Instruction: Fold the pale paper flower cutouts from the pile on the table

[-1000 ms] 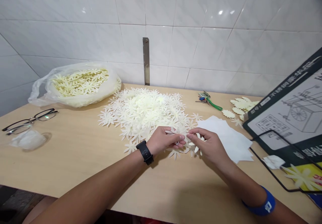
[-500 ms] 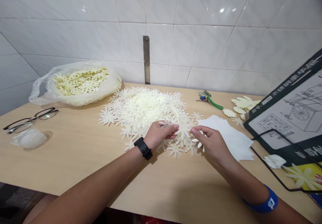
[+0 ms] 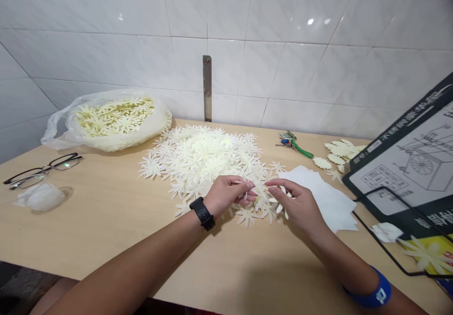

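Observation:
A wide heap of cream paper flower cut-outs covers the middle of the wooden table. My left hand, with a black watch on the wrist, pinches a flower cut-out at the heap's near edge. Just to its right, my right hand has its fingers curled and pinched on the same cluster of petals. Both hands hover just above the tabletop, almost touching each other. A blue band circles my right wrist.
A plastic bag of yellower flowers lies back left. Eyeglasses and a clear wrapper sit at the left. White paper sheets, keys with a green tag, a small flower stack and a printed board fill the right.
Both hands stayed at the heap's near edge, fingers shifting slightly on the flowers. The left hand lifted toward the heap and came back a little.

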